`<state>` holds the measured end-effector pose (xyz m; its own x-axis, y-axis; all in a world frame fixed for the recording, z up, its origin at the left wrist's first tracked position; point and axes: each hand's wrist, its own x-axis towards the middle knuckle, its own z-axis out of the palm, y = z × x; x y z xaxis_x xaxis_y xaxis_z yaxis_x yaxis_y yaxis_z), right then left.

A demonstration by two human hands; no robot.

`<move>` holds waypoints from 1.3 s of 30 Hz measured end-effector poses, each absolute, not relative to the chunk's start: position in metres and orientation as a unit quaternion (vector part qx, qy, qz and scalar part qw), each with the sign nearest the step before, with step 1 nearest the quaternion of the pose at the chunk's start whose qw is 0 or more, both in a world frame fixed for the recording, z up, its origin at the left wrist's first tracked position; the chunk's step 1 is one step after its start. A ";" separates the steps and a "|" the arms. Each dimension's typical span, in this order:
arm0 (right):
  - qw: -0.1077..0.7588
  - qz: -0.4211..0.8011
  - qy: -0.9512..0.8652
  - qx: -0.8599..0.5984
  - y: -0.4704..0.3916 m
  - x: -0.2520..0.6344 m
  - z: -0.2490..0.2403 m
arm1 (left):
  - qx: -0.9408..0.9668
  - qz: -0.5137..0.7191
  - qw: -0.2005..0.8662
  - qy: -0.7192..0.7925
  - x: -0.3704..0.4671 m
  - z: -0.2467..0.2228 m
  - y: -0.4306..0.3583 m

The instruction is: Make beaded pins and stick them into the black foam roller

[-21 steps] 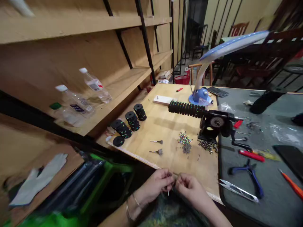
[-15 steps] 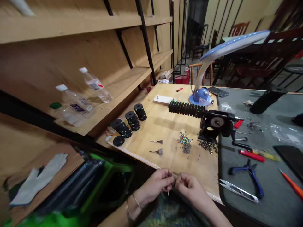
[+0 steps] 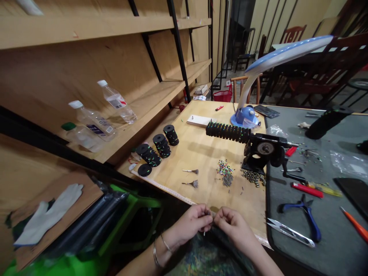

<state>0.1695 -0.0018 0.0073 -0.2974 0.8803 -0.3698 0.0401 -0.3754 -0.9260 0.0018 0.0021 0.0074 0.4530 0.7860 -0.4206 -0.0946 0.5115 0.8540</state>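
Note:
My left hand (image 3: 194, 222) is closed in a pinch at the table's near edge, with a bracelet on its wrist. A thin white tip (image 3: 204, 232) pokes out below its fingers; the rest of that piece is hidden. Fingertip to fingertip with it, my right hand (image 3: 230, 222) is also pinched, and what it holds is too small to make out. Beyond the hands lie a white-stemmed grey tuft (image 3: 191, 171) and a second grey tuft (image 3: 192, 184). A pile of coloured beads or pin heads (image 3: 224, 167) sits beside small grey metal bits (image 3: 228, 180).
A black hand-cranked winder (image 3: 260, 149) carries a row of black foam discs (image 3: 227, 132). Stacked foam spools (image 3: 148, 154) stand left. Blue-handled pliers (image 3: 304, 214), thread snips (image 3: 290, 232) and a red knife (image 3: 307, 189) lie on the grey mat (image 3: 339, 245). A blue lamp (image 3: 245, 115) stands behind.
The view has shifted very slightly. Both hands stay pinched together at the same spot, with only tiny finger movement.

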 end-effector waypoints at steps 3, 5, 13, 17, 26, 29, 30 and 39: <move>0.312 0.657 -0.460 -0.509 -0.003 0.171 0.005 | 0.435 0.294 0.733 0.432 0.000 0.002 0.003; 0.306 0.665 -0.455 -0.507 -0.003 0.171 0.003 | 0.449 0.294 0.724 0.434 -0.001 0.000 0.003; 0.319 0.679 -0.429 -0.503 -0.003 0.168 0.002 | 0.489 0.285 0.684 0.461 0.002 0.004 0.003; 0.353 0.650 -0.428 -0.520 -0.002 0.166 -0.001 | 0.493 0.289 0.677 0.463 0.004 0.007 0.001; 0.358 0.672 -0.374 -0.530 -0.004 0.163 -0.001 | 0.483 0.310 0.666 0.477 0.007 0.010 0.000; 0.362 0.663 -0.378 -0.534 -0.004 0.163 0.002 | 0.480 0.321 0.663 0.476 0.007 0.012 0.000; 0.362 0.661 -0.380 -0.536 -0.004 0.163 0.002 | 0.482 0.323 0.661 0.476 0.008 0.012 -0.001; 0.417 0.629 -0.376 -0.538 -0.010 0.157 -0.011 | 0.466 0.343 0.665 0.472 0.011 0.014 -0.002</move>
<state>0.1574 -0.0102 -0.0113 -0.0741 0.9289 -0.3627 -0.1195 -0.3694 -0.9216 0.0111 -0.0016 0.0140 0.3203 0.8959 -0.3080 -0.0158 0.3301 0.9438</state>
